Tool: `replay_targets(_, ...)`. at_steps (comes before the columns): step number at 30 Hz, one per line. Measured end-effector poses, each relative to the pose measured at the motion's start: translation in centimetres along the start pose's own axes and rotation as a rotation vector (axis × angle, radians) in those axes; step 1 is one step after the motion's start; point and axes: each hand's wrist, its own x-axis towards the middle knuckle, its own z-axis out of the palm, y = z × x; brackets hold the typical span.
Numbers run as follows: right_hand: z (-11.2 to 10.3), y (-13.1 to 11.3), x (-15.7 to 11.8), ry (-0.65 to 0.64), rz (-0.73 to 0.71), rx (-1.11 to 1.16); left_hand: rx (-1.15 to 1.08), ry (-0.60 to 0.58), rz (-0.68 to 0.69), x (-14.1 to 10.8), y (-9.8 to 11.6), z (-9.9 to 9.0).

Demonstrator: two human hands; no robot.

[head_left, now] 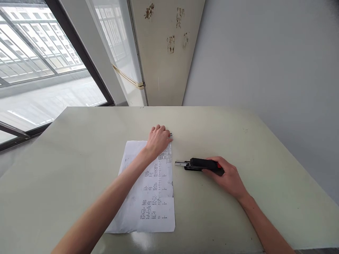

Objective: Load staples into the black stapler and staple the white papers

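A stack of printed white paper (pixel 156 190) lies on the pale table (pixel 219 218), with rows of staples (pixel 166 155) near its upper right corner. My left hand (pixel 158 139) rests at that top edge, its fingers curled; a small metallic piece (pixel 171 134) shows by its fingertips, perhaps staples. To the right of the paper, my right hand (pixel 225 174) is wrapped round the back end of a black stapler (pixel 202 164). The stapler's silver front part points left toward the paper's right edge and does not touch it.
Beyond the table's far edge stands a white refrigerator (pixel 166 74) with worn brown patches. A grey wall (pixel 259 63) runs along the right. At the left is a large dark-framed window (pixel 39 56).
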Motion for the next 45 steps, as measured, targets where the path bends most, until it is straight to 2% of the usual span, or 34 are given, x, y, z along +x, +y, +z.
replay_targets(6, 0.1, -0.1, 0.0, 0.004, -0.012, -0.005, 0.056, 0.014, 0.094, 0.4, 0.2, 0.6)
replay_targets(12, 0.1, 0.0, 0.1, 0.005, -0.016, -0.01, 0.008, 0.02, 0.285, -0.8, 1.0, -1.0)
replay_targets(19, -0.1, 0.0, 0.1, -0.014, 0.01, -0.015, -0.213, 0.073, 0.456, -4.2, 2.3, -2.8)
replay_targets(25, -0.1, -0.3, 0.1, -0.013, 0.013, 0.002, -0.177, 0.078, 0.648, -6.8, 3.5, -3.6)
replay_targets(36, -0.1, -0.1, 0.0, -0.012, 0.02, -0.004, -0.104, 0.046, 0.66, -6.8, 3.3, -3.0)
replay_targets(45, -0.1, -0.4, 0.3, -0.035, 0.02, 0.018, -0.058, 0.15, 0.663, -6.9, 3.4, -2.6)
